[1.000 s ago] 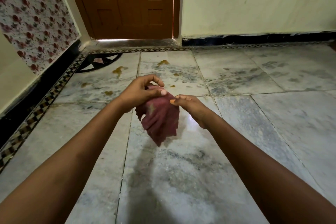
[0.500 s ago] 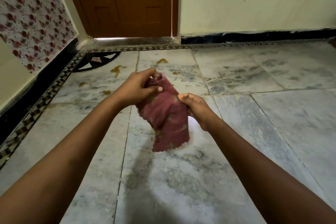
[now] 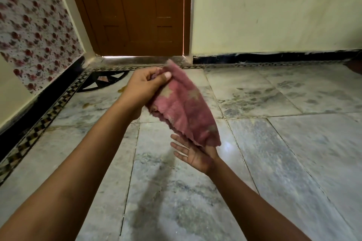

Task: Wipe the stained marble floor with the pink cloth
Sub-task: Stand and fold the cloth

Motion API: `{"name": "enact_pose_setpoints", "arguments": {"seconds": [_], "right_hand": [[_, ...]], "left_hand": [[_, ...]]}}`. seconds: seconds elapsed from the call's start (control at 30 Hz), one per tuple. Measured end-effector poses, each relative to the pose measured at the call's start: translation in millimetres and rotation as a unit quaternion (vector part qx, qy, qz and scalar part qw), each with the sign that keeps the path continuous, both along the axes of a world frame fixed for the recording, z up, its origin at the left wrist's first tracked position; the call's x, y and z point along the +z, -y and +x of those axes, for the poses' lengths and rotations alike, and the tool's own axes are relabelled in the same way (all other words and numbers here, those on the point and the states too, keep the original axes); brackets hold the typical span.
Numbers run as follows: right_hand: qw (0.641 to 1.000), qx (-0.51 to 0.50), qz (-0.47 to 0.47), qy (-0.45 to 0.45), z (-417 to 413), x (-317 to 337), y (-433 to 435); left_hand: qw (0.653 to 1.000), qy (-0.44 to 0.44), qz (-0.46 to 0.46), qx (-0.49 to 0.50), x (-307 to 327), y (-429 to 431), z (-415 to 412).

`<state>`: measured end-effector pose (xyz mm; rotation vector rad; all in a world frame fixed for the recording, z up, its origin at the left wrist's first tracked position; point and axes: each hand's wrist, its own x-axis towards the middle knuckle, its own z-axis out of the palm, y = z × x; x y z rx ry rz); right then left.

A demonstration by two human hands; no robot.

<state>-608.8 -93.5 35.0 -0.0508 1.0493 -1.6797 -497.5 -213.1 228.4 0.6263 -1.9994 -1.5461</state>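
Just 1 pink cloth [image 3: 188, 111]: left hand [image 3: 141, 90] pinches it, right hand [image 3: 195, 156] flat beneath

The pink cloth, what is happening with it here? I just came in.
A person holds the pink cloth in the air above the marble floor. The left hand grips its upper end. The right hand lies open, palm up, under its lower edge. The cloth is not on the floor, so wiping has not begun. Yellowish stains show on the tiles near the brown door.
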Motion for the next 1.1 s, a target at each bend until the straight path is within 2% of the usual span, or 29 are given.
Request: {"name": "enact_pose_setpoints", "arguments": {"seconds": [0.1,0.23,0.47,0.6,0.7,0.8,0.9,1.0,1.1], "right_hand": [[0.995,-0.006,-0.077,0.059,0.6,8.9,-6.1],[0.996,-0.012,-0.062,0.064,2.1,13.7,-8.7],[0.998,0.024,0.027,-0.060,17.8,25.8,12.1],[0.997,0.051,0.014,-0.050,34.3,48.1,26.9],[0.994,0.065,0.013,-0.083,45.4,66.5,43.0],[0.991,0.056,0.049,-0.108,55.7,77.5,58.4],[0.986,0.063,0.074,-0.137,57.6,82.4,63.9],[0.984,0.092,0.067,-0.138,54.0,92.4,59.7],[0.985,0.053,0.093,-0.132,44.6,92.1,57.0]], "left_hand": [[0.994,0.064,0.044,0.072,-31.5,26.3,11.7],[0.982,0.132,0.057,0.121,-70.1,45.5,29.7],[0.978,0.194,0.029,0.068,-104.6,34.4,28.3],[0.976,0.188,0.110,0.027,-111.6,8.9,17.9],[0.968,0.171,0.181,0.032,-117.0,-4.3,10.6],[0.950,0.116,0.279,0.073,-122.6,-5.3,9.5],[0.923,0.037,0.376,0.067,-128.1,0.6,13.3],[0.928,0.023,0.364,0.072,-133.0,5.4,16.3],[0.925,0.038,0.359,0.117,-137.8,11.9,19.5]]}}
